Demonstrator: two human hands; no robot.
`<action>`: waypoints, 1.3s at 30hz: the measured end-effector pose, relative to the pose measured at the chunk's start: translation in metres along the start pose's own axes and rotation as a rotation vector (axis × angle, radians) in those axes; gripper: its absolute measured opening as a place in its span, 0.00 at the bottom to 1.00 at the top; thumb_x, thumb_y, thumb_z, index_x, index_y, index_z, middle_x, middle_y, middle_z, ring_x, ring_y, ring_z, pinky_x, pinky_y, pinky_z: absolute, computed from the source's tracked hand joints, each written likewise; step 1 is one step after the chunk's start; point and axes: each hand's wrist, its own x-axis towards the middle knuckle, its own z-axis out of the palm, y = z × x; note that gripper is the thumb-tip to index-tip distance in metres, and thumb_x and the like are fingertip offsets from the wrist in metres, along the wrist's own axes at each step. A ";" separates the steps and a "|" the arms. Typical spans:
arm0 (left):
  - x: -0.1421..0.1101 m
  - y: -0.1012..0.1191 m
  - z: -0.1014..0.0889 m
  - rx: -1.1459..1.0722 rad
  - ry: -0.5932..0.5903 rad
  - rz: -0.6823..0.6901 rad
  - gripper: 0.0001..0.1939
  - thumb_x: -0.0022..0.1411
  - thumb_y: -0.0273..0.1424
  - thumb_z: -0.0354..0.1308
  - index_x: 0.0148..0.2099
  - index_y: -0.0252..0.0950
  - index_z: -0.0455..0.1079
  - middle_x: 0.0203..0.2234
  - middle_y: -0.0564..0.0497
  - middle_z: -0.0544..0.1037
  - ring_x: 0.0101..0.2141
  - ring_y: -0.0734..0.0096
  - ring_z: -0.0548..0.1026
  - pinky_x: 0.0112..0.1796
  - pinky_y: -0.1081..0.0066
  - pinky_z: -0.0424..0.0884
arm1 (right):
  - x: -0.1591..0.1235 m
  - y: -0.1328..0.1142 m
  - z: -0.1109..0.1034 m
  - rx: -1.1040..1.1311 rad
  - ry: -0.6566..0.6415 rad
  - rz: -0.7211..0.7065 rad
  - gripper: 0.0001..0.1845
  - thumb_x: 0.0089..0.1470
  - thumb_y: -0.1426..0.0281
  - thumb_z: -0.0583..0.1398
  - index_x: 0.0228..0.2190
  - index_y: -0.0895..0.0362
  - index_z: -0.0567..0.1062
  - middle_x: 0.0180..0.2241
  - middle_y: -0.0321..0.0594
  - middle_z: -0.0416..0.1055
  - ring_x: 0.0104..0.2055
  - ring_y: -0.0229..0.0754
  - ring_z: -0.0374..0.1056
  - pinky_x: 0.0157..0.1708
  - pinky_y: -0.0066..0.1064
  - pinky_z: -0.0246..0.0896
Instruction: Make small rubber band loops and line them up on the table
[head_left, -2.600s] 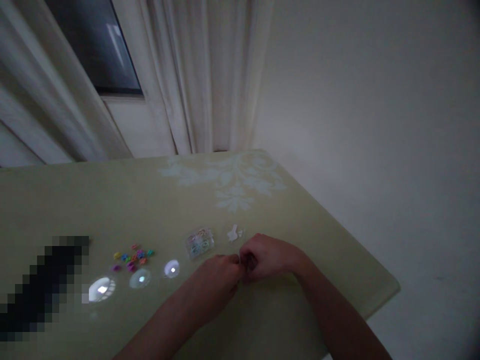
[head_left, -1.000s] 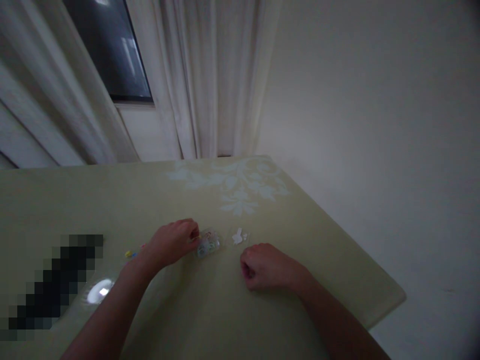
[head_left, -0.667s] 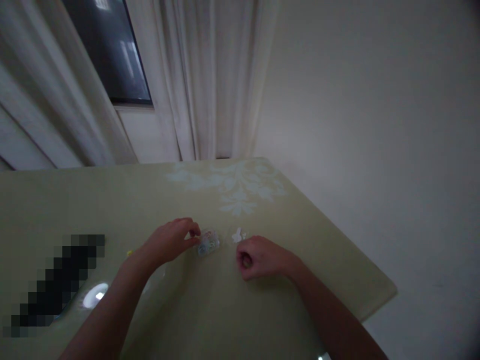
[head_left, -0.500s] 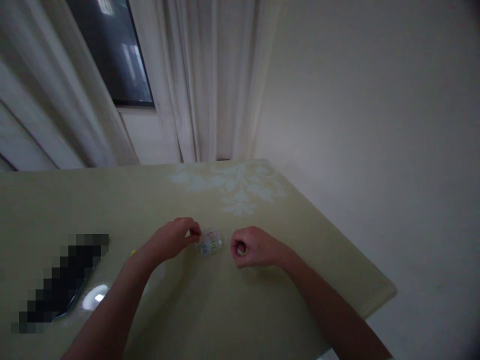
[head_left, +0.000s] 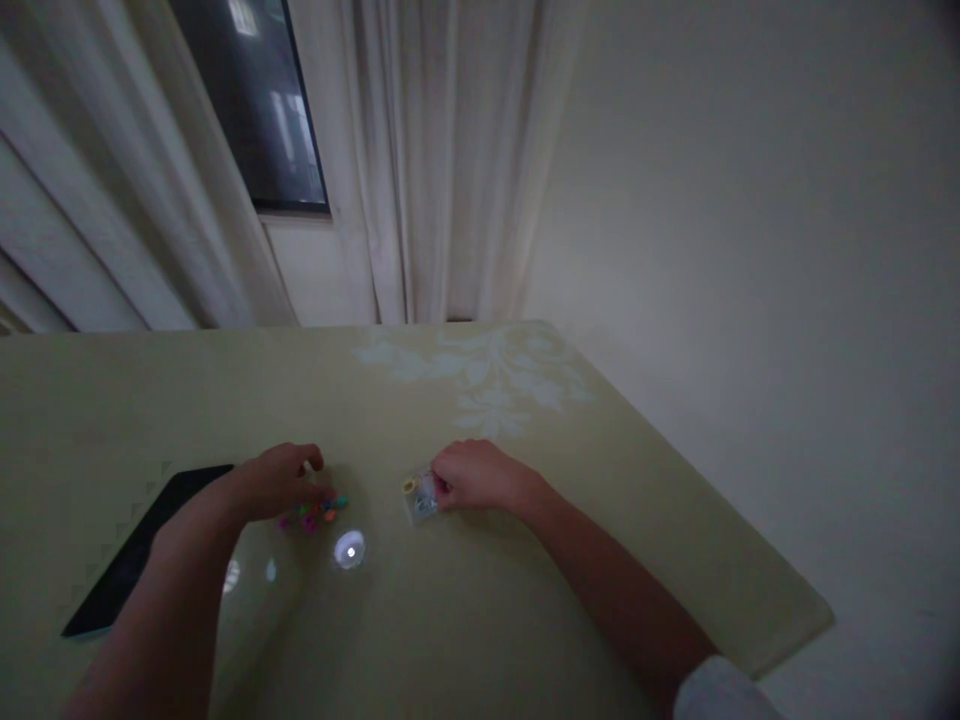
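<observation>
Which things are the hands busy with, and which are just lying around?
Seemingly in use:
- clear box, at the right hand
- colourful little pieces, by the left hand

Seemingly just around:
- flat black thing, on the table
- curtains
- window

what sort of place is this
Probably a room in a home, though the view is too narrow to be sure. Long pale curtains hang around a dark window, and a table with a leafy pattern stands near them.
</observation>
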 end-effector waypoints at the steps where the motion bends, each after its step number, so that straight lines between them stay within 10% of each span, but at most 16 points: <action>1: 0.000 0.003 0.001 -0.004 -0.006 -0.001 0.22 0.50 0.47 0.62 0.42 0.37 0.76 0.41 0.39 0.85 0.40 0.50 0.84 0.39 0.63 0.75 | -0.001 0.000 0.000 -0.008 0.005 0.001 0.11 0.59 0.64 0.64 0.38 0.56 0.84 0.40 0.47 0.83 0.39 0.46 0.77 0.34 0.29 0.60; 11: 0.005 0.029 0.022 -0.041 -0.079 0.080 0.12 0.48 0.35 0.61 0.38 0.39 0.71 0.34 0.47 0.83 0.27 0.63 0.80 0.24 0.71 0.70 | -0.011 0.005 -0.018 -0.018 0.081 0.030 0.12 0.64 0.67 0.61 0.41 0.57 0.85 0.43 0.49 0.83 0.42 0.48 0.78 0.35 0.31 0.62; 18: 0.011 0.040 0.021 -0.033 -0.039 0.191 0.09 0.46 0.28 0.59 0.33 0.39 0.78 0.30 0.50 0.83 0.32 0.63 0.81 0.34 0.70 0.72 | -0.020 0.007 -0.028 -0.001 0.151 0.017 0.14 0.68 0.64 0.59 0.42 0.55 0.84 0.43 0.47 0.82 0.42 0.47 0.76 0.37 0.31 0.61; 30: -0.006 0.062 -0.001 -0.222 0.061 0.329 0.15 0.60 0.43 0.63 0.40 0.39 0.81 0.36 0.49 0.87 0.38 0.61 0.84 0.41 0.67 0.77 | -0.013 0.007 -0.028 0.053 0.294 0.035 0.12 0.68 0.66 0.60 0.41 0.56 0.83 0.43 0.45 0.81 0.43 0.45 0.75 0.37 0.32 0.59; 39: 0.016 0.112 0.052 -0.398 0.253 0.510 0.09 0.63 0.35 0.59 0.38 0.37 0.78 0.36 0.46 0.82 0.36 0.64 0.81 0.35 0.70 0.76 | -0.011 0.006 -0.027 0.053 0.253 0.067 0.13 0.68 0.64 0.59 0.41 0.56 0.84 0.41 0.46 0.82 0.42 0.46 0.76 0.38 0.31 0.61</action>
